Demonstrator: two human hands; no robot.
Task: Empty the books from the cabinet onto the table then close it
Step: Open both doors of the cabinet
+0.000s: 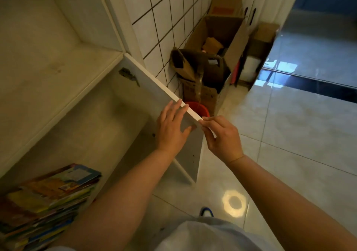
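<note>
Your left hand (171,130) lies flat against the inner face of the white hinged cabinet door (154,94), fingers straight, tips reaching its top edge at centre frame. Your right hand (222,136) pinches the door's outer corner just right of the left hand, thumb and fingers curled round the edge. The door stands open, swung out over the pale tiled floor (289,135). The stack of colourful thin books (48,198) lies inside the white lower cabinet compartment (100,127) at lower left of the frame, well apart from both hands and touched by neither. Behind the door sit a red plastic bucket (199,109) and brown cardboard boxes (212,57) against the white tiled wall (164,19).
</note>
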